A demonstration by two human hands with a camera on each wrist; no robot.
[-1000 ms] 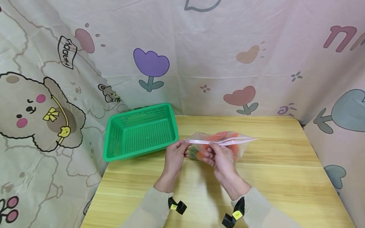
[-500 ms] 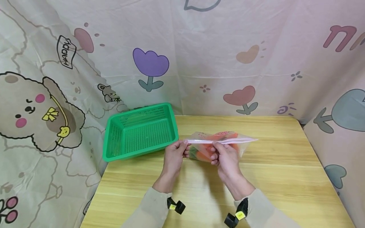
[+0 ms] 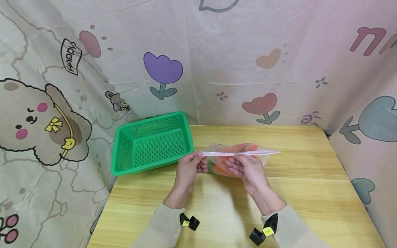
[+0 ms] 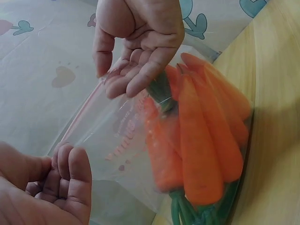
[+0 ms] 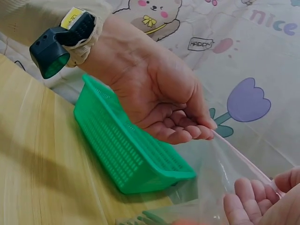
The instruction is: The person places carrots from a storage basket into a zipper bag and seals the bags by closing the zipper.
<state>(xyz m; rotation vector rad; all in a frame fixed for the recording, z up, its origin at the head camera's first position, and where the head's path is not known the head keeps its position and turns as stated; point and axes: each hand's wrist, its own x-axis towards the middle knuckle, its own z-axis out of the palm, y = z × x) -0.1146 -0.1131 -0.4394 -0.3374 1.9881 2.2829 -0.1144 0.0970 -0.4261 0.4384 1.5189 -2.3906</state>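
A clear zip bag with a pink seal strip and red print stands on the table, its top edge held up between both hands. Inside it are several orange carrots with green tops. My left hand pinches the left end of the strip between thumb and forefinger. Further along, near the strip's middle, my right hand pinches it the same way, thumb on top. To the right of that hand, the strip's free end points out over the table.
A green plastic basket with perforated sides stands at the left back of the wooden table, close beside the left hand. Printed cloth hangs behind the table and along both sides.
My right hand has slid to the right along the seal strip, away from the left hand. The left hand keeps its pinch at the strip's left end.
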